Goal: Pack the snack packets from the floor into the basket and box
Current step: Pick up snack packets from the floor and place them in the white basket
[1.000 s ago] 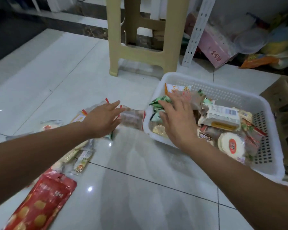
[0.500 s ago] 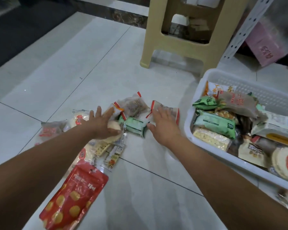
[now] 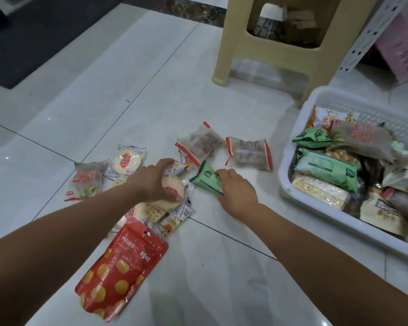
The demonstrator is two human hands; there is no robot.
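White floor tiles (image 3: 210, 278) carry the loose packets. I see my right grip (image 3: 238, 194) pinching the near end of the green packet (image 3: 206, 178). Its long axis runs away from the fingers, forward and to the left. The basket (image 3: 285, 184) lies near, to the right of that grip, so I judge a short swing rightward suits it. My left grip (image 3: 153, 182) curls over the round cracker packet (image 3: 172, 190), just left of the green one and farther from the basket. Two clear red-edged packets (image 3: 249, 152) lie just beyond the right grip.
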